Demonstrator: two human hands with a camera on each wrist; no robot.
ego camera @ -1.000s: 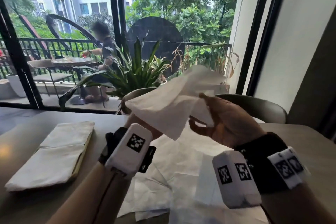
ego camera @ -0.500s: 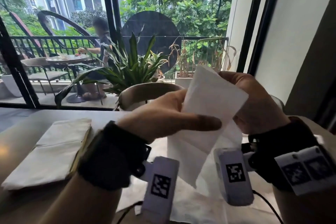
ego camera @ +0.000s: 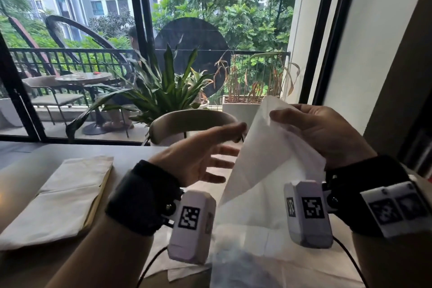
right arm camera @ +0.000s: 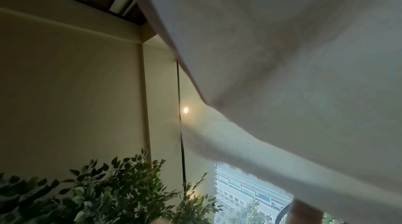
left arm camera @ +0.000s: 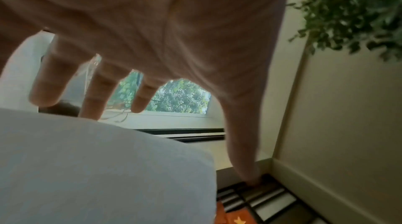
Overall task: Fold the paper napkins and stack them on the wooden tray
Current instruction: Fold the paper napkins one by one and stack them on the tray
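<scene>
Above the tabletop (ego camera: 140,154), my right hand (ego camera: 327,133) pinches the top edge of a white paper napkin (ego camera: 261,159) with curled fingers and thumb, so the sheet hangs down in front of me. My left hand (ego camera: 196,159) is apart from it just to the left, fingers straight and spread, gripping nothing. Beneath both hands lie more unfolded napkins (ego camera: 268,236). Off to my left, folded napkins (ego camera: 63,196) rest stacked on the wooden tray (ego camera: 98,201).
</scene>
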